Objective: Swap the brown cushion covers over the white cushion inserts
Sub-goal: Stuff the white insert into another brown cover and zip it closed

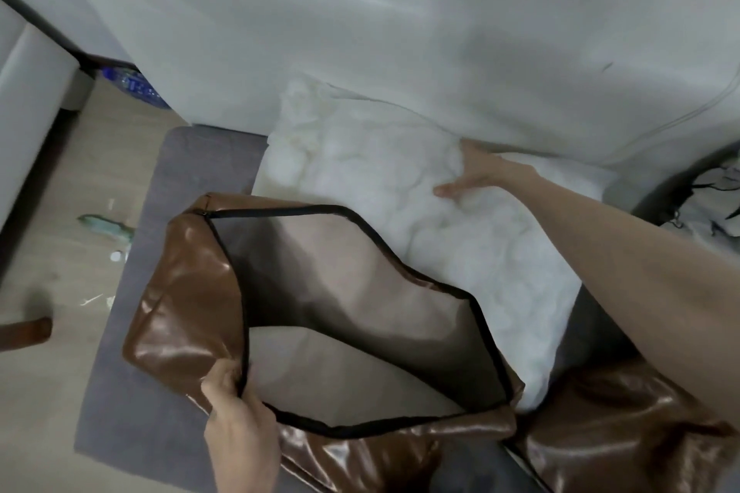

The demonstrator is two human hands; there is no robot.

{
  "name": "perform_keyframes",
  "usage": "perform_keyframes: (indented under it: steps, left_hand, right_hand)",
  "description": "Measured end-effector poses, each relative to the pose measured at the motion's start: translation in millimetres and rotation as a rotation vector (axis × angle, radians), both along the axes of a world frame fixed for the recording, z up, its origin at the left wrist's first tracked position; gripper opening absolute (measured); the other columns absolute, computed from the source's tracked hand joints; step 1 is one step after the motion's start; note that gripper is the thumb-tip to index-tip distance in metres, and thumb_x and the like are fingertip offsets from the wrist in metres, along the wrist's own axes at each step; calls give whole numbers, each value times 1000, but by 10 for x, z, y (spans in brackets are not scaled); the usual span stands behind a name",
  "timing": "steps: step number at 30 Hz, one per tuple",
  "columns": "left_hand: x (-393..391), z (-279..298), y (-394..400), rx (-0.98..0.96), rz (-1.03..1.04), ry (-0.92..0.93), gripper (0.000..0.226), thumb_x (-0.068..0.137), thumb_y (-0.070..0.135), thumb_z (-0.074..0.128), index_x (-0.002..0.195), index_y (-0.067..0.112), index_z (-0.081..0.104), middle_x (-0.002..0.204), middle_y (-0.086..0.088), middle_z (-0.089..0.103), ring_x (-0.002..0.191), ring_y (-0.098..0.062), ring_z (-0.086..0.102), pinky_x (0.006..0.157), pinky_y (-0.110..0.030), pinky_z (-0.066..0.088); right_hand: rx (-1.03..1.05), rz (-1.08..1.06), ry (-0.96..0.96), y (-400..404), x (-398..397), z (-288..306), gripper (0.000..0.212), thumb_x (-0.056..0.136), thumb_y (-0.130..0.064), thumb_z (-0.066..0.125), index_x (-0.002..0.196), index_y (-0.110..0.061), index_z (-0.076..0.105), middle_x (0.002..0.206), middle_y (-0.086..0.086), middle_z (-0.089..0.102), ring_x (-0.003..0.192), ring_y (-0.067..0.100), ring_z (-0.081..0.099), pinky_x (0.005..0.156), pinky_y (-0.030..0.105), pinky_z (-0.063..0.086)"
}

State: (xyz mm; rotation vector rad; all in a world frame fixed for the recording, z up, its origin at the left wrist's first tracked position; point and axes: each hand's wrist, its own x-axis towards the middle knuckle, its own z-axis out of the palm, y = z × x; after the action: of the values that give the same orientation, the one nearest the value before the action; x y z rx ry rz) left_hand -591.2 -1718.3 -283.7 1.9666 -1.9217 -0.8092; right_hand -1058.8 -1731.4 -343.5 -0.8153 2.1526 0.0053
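A shiny brown cushion cover (180,292) lies in front of me with its black-edged zip mouth gaping wide, showing the pale lining. My left hand (236,424) pinches the near-left edge of that mouth. Behind the cover lies a lumpy white cushion insert (380,188), propped against a pale sofa. My right hand (472,176) reaches across and grips the insert's far side, fingers sunk into the stuffing. A second brown cover (600,424) lies crumpled at the lower right, under my right forearm.
A grey mat (132,352) lies under the covers on a wood floor. The pale sofa (360,32) fills the back. A blue plastic bottle (136,86) lies by the sofa's left corner. Small scraps litter the floor at left. A dark basket (696,192) sits at right.
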Motion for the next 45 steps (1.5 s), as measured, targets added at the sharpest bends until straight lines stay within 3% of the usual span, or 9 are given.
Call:
perform_keyframes:
  steps: [3, 7, 10, 18, 25, 30, 33, 36, 45]
  left_hand:
    - [-50, -59, -10, 36, -69, -30, 44, 87, -4, 51, 106, 35, 43, 106, -8, 62, 87, -40, 61, 68, -36, 38]
    - [-248, 40, 5, -29, -175, 1, 55, 74, -15, 50, 107, 29, 54, 105, 3, 49, 79, -19, 45, 68, -34, 36]
    - [-447, 103, -17, 31, -143, 8, 45, 80, 1, 58, 115, 27, 49, 114, 5, 43, 72, -14, 42, 63, -31, 35]
    - [-633, 216, -44, 193, -237, -9, 75, 69, -6, 65, 128, 27, 34, 126, 7, 34, 51, -15, 53, 39, -34, 45]
    - [-482, 384, -44, 314, -238, 52, 86, 70, -11, 63, 142, 23, 29, 133, 1, 33, 69, -3, 47, 54, -24, 42]
    - [-365, 458, -42, 360, -276, 70, 94, 70, -12, 64, 148, 21, 23, 141, -4, 28, 95, -21, 51, 67, -34, 52]
    - [-341, 501, -14, 382, -280, 52, 96, 69, -11, 63, 149, 22, 21, 145, -3, 26, 95, -24, 56, 60, -30, 52]
    - [-318, 502, 5, 403, -302, 25, 99, 68, -9, 62, 150, 23, 18, 148, -2, 25, 73, -15, 55, 47, -23, 43]
    - [-261, 474, -8, 433, -283, 10, 107, 70, -8, 63, 153, 28, 6, 159, -5, 11, 116, -37, 55, 72, -40, 56]
  right_hand:
    - [94, 144, 109, -60, 100, -139, 116, 46, -75, 75, 135, -10, 40, 141, 10, 45, 131, 30, 40, 108, 44, 36]
    - [56, 324, 244, -54, 249, -69, 109, 58, -75, 68, 140, -9, 41, 148, 15, 32, 142, 32, 18, 116, 51, 14]
    - [58, 224, 56, 99, 335, 81, 106, 57, -71, 73, 140, -16, 38, 139, 8, 49, 130, 29, 43, 107, 42, 37]
    - [-327, 138, 321, 482, 862, 503, 30, 82, -29, 61, 104, -9, 61, 105, 18, 67, 98, 38, 61, 78, 39, 44]
    - [-549, 92, 480, 560, 981, 1499, 27, 69, -10, 61, 96, -6, 60, 92, 23, 68, 87, 45, 60, 64, 41, 40]
    - [-760, -77, 593, 616, 851, 2278, 38, 70, -7, 56, 107, -8, 65, 104, 22, 69, 100, 42, 62, 78, 43, 49]
    - [-909, -184, 646, 670, 770, 2707, 28, 67, -12, 55, 92, -9, 67, 89, 20, 72, 89, 40, 65, 62, 39, 46]
    - [-969, -316, 593, 689, 664, 2999, 13, 72, -16, 63, 80, -6, 65, 81, 14, 71, 85, 23, 66, 58, 34, 37]
    - [-1133, -663, 219, 734, 889, 2903, 28, 71, -22, 76, 93, -5, 71, 90, -1, 69, 79, 5, 60, 65, 24, 49]
